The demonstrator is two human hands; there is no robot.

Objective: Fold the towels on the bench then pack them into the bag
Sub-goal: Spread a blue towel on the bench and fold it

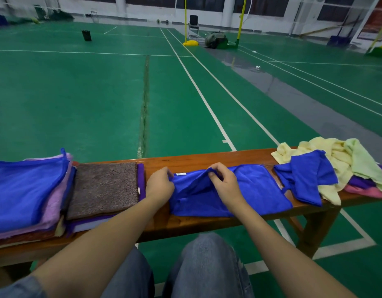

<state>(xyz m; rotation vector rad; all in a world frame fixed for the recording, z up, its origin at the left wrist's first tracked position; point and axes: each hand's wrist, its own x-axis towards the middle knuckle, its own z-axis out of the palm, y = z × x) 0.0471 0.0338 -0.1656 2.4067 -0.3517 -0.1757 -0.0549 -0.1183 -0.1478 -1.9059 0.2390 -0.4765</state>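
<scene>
Blue microfibre towel [261,190] lies mid-worktop [185,159], left hand [159,184] pinching its left edge, right hand [225,187] pinching a raised central fold; judged light, limp, crease-prone, best gripped at corners or hems.

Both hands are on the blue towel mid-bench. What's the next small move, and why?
Probably draw the hands apart to flatten the blue microfibre towel: the left hand pinches its left edge by the white label, the right hand pinches a raised ridge mid-cloth, and it lies rumpled on the brown wooden bench.
</scene>
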